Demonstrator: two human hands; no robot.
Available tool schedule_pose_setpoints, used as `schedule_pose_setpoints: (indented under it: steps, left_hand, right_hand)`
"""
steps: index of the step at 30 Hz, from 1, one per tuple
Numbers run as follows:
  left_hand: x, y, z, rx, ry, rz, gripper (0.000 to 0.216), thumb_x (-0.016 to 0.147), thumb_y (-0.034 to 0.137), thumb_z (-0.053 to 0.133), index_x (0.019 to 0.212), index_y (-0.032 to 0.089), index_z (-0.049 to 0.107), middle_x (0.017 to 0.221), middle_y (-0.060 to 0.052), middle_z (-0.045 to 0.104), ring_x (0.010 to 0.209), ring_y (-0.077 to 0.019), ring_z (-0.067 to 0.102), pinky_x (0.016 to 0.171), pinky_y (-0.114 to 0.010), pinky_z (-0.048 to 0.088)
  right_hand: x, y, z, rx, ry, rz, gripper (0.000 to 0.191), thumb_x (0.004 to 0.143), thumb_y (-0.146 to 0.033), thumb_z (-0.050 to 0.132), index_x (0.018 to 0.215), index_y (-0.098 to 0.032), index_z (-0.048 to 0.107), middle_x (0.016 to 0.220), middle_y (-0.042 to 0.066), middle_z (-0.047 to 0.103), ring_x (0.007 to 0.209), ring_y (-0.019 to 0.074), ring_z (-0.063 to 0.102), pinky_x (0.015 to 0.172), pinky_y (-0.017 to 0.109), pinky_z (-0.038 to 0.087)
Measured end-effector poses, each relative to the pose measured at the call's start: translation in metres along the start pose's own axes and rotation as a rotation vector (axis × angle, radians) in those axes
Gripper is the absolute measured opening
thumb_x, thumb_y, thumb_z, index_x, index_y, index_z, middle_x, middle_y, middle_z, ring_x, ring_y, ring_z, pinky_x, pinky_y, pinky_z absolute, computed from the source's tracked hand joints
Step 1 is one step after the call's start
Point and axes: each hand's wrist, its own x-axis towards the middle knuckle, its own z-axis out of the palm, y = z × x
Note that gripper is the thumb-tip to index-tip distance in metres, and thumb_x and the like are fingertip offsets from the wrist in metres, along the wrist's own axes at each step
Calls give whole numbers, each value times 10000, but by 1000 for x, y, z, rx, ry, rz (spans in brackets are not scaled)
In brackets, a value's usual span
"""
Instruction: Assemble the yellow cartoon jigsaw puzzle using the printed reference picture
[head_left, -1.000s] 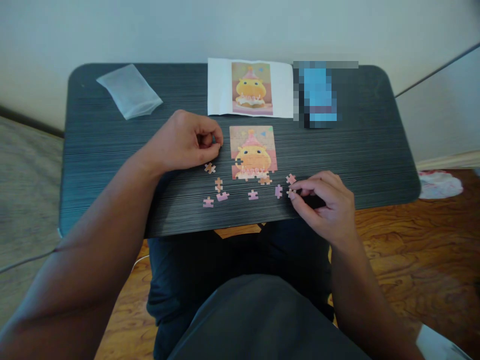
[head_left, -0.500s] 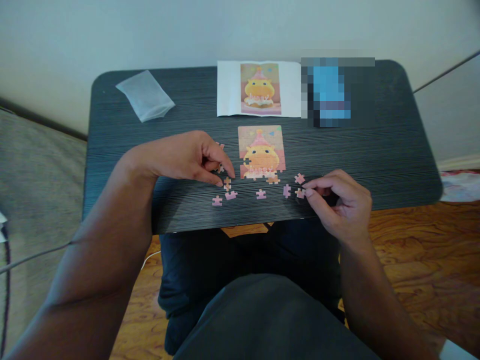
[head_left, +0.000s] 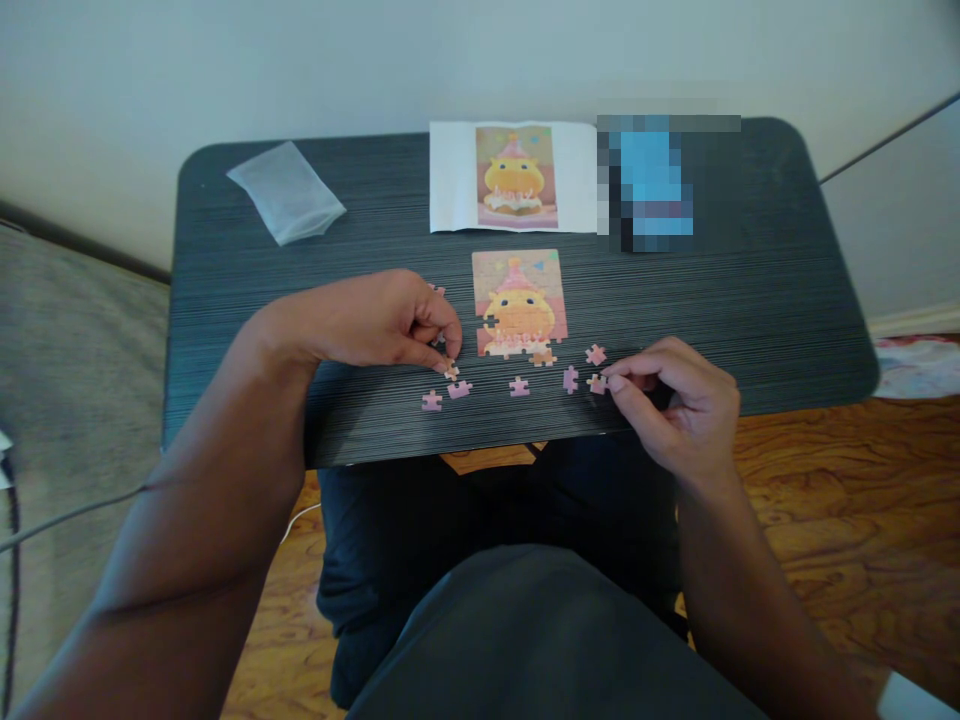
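Note:
A partly assembled jigsaw puzzle of a yellow creature in a pink hat lies at the middle of the dark table. My left hand rests just left of it, thumb and fingers pinched on a small orange puzzle piece lying on the table. My right hand sits at the table's front edge, right of the puzzle, thumb and forefinger pinching a pink-orange piece. Several loose pink pieces lie in a row between the hands, such as one below the puzzle.
A printed reference picture on white paper lies behind the puzzle. A blurred blue object stands to its right. An empty clear plastic bag lies at the table's back left. My legs are under the front edge, above a wooden floor.
My left hand moved from the puzzle's left edge down and right to the loose orange piece and closed its fingers on it. My right hand stayed put.

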Motion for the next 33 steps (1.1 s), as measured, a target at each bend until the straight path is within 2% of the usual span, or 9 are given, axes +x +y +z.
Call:
schedule_pose_setpoints:
  steps: [4,8,13,18,25,28,33]
  left_hand:
    - [-2,4,2,-49,47,-5,185,962,381,774,947,204,826,540,77,492,517,-94,472,646,-258,429]
    - [0,14,8,-114,85,-37,207,953,385,787,1019,191,822,556,82,428,516,-92,390,576,-266,351]
    - [9,24,18,-92,159,-8,191,951,376,778,979,190,808,575,69,414,539,-103,391,565,-284,318]
    - [18,30,29,-155,244,-19,192,939,357,760,845,190,748,593,53,466,555,-110,413,568,-289,338]
    - [28,21,43,-9,317,49,158,959,349,758,953,194,784,743,-5,717,613,-114,567,605,-272,368]
    - [28,20,43,17,325,62,143,957,329,763,933,189,780,743,-2,716,606,-103,556,598,-263,358]
    - [26,23,41,-76,297,54,156,985,303,734,901,178,773,702,12,672,589,-93,512,570,-245,348]
  right_hand:
    - [1,-5,-2,-32,-6,-25,50,931,-224,786,915,-272,786,776,3,725,688,193,620,688,406,471]
    - [6,-24,4,-102,-54,-77,79,936,-224,791,993,-278,798,836,0,778,760,209,696,759,416,491]
    - [15,-41,18,-163,-147,-109,41,992,-259,777,1032,-271,778,864,4,778,838,218,708,810,413,480]
    - [18,-33,21,-138,-129,-80,50,981,-211,749,956,-251,766,812,-6,731,797,200,686,792,397,469]
    - [17,-20,16,-129,-139,-52,77,964,-194,744,922,-255,766,786,-11,718,750,188,663,779,393,456]
    - [17,-19,17,-133,-135,-63,81,968,-189,745,914,-247,763,789,-9,720,750,186,664,786,395,458]
    - [21,-23,18,-115,-132,-56,54,974,-199,747,948,-241,770,820,-7,734,757,186,667,789,393,459]
